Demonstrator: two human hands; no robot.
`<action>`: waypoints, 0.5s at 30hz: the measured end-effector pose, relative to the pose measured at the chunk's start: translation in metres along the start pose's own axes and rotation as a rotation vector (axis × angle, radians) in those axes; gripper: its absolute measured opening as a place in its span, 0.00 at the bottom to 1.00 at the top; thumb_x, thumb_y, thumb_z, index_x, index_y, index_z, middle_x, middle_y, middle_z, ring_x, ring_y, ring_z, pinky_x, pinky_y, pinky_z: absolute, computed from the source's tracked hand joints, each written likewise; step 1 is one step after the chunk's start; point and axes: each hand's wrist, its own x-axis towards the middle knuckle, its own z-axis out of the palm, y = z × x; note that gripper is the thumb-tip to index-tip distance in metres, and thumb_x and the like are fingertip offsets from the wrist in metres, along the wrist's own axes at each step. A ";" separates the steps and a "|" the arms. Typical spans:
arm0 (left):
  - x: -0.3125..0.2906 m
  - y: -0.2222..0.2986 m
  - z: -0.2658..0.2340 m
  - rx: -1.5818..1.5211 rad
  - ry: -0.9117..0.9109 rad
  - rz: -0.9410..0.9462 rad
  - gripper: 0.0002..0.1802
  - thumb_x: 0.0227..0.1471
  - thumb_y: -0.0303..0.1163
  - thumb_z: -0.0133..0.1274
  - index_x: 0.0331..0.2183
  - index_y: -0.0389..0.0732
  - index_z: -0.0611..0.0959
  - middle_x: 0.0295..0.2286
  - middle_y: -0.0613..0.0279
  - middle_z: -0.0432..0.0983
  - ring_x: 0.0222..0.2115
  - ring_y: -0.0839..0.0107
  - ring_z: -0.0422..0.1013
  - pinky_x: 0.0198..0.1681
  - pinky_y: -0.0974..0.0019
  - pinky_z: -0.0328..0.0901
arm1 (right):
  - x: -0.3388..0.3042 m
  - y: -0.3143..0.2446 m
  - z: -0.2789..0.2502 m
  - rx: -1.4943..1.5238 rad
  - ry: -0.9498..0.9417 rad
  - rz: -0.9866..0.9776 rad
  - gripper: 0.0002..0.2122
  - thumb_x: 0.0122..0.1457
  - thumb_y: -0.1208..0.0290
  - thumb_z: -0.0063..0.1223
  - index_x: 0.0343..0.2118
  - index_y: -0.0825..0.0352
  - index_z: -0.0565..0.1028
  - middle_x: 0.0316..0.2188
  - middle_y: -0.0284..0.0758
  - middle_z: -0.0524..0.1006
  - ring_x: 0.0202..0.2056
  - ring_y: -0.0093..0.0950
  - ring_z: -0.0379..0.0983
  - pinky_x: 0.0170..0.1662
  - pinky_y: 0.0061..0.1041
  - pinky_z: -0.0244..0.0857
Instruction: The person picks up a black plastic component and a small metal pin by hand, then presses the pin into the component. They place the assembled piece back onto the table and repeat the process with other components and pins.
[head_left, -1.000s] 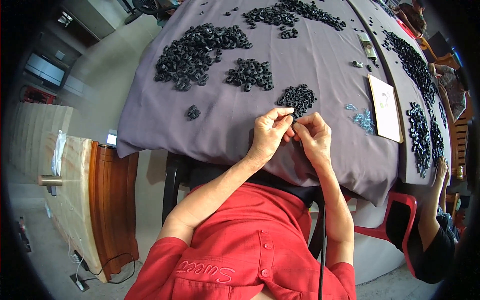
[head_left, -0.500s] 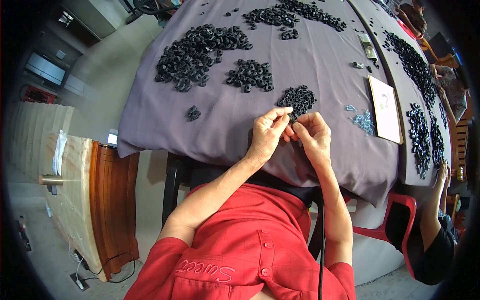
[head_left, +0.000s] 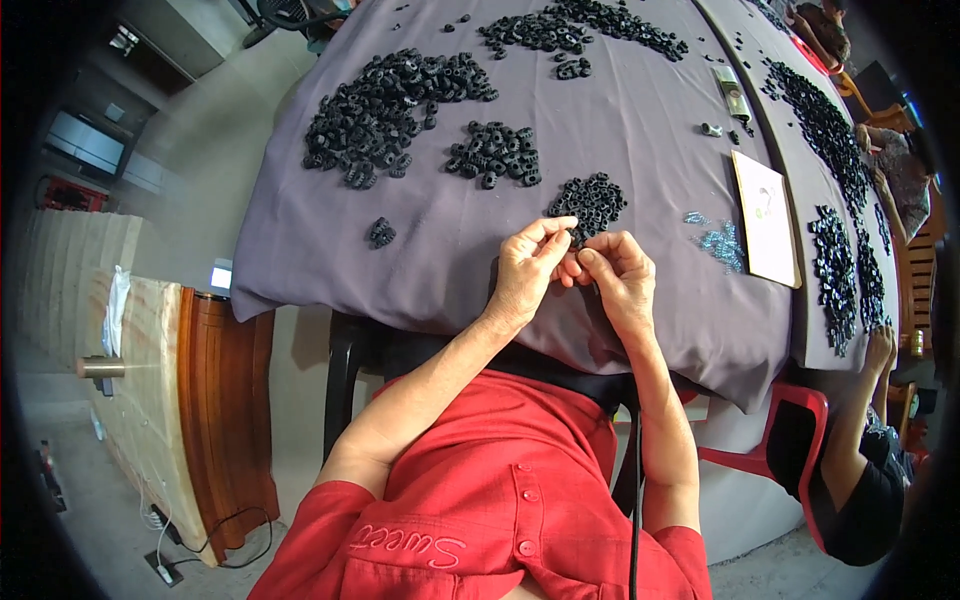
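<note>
"How do the hands stand?"

"The left hand (head_left: 522, 270) has its thumb and forefinger drawn close. The right hand (head_left: 624, 280) is narrowed to a pinch just beside it, the fingertips of both nearly meeting. A tiny dark piece (head_left: 573, 239) shows by the left fingertips, too small and half hidden for me to tell whether either hand grips it."

"What is nearest to them?"

"A pile of small black rings (head_left: 594, 195), just beyond the fingertips. They are dull black and round, many with an open hole through the middle, heaped loosely and tipped at all angles."

"And leftward?"

"A small cluster (head_left: 381, 233) of black pieces lies by itself toward the front left of the bench (head_left: 430, 260). Farther back are a medium heap (head_left: 493, 155) and a large heap (head_left: 385, 115); their pieces look chunkier, with notched, ribbed sides."

"To the right?"

"A scatter of clear bluish bits (head_left: 722, 245), then a pale flat board (head_left: 768, 220) lying aslant. Beyond it are a tube (head_left: 733, 95) and a small light-grey thing (head_left: 711, 130)."

"What is under it all?"

"A greyish-purple cloth (head_left: 650, 130), lightly creased. At the far right, glossier black pieces (head_left: 833, 285) lie in long bands, and a co-worker's hand (head_left: 880, 348) is near their front end."
</note>
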 end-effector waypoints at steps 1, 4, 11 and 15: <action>0.000 0.001 0.000 0.009 -0.010 0.004 0.12 0.56 0.29 0.46 0.41 0.36 0.76 0.17 0.65 0.71 0.15 0.79 0.67 0.18 0.78 0.62 | 0.000 -0.001 0.000 -0.032 -0.010 -0.016 0.02 0.54 0.81 0.51 0.30 0.71 0.71 0.23 0.29 0.73 0.23 0.15 0.67 0.28 0.14 0.65; 0.003 -0.001 -0.001 0.000 -0.026 0.030 0.12 0.56 0.29 0.46 0.41 0.36 0.76 0.17 0.65 0.72 0.15 0.80 0.67 0.18 0.78 0.62 | 0.000 -0.002 -0.002 -0.074 -0.021 -0.015 0.02 0.54 0.81 0.51 0.31 0.71 0.71 0.23 0.29 0.73 0.24 0.15 0.68 0.28 0.14 0.65; 0.003 -0.002 -0.008 -0.069 -0.046 -0.030 0.11 0.55 0.28 0.47 0.41 0.37 0.76 0.19 0.64 0.73 0.17 0.79 0.67 0.20 0.78 0.63 | -0.001 -0.001 0.003 -0.081 -0.013 -0.024 0.02 0.54 0.81 0.51 0.30 0.70 0.71 0.22 0.29 0.73 0.24 0.15 0.68 0.28 0.14 0.65; 0.003 -0.002 -0.004 -0.059 -0.031 -0.022 0.10 0.54 0.28 0.49 0.39 0.37 0.77 0.18 0.64 0.73 0.16 0.79 0.67 0.19 0.78 0.63 | -0.001 0.002 -0.001 -0.068 -0.022 -0.040 0.03 0.54 0.82 0.50 0.31 0.70 0.69 0.22 0.29 0.73 0.23 0.15 0.68 0.27 0.15 0.65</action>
